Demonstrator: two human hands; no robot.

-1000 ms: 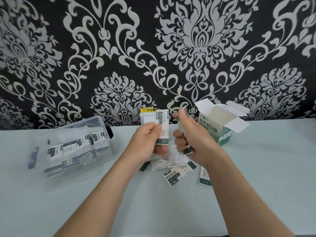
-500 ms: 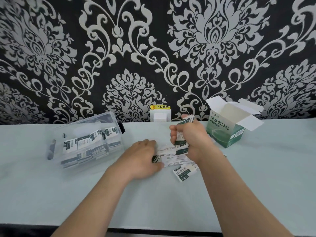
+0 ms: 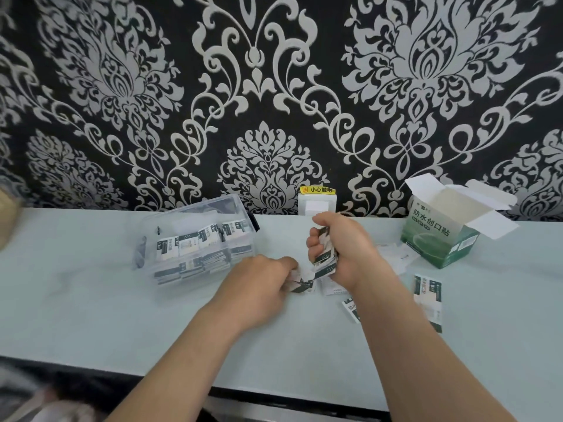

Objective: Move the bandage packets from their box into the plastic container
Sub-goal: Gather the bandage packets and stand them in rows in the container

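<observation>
pale table (image 3: pixel 91 315) backed by damask wallpaper; right hand (image 3: pixel 344 251) is closed around a stack of bandage packets (image 3: pixel 324 248); left hand (image 3: pixel 259 284) is pressed onto loose packets (image 3: pixel 301 284), grip apparently pinched; plastic container (image 3: pixel 195 242) part-filled at left, open box (image 3: pixel 441 233) at right

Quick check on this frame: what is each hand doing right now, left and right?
Left hand: on the table, fingers closing on a loose packet.
Right hand: closed around a stack of bandage packets.
</observation>
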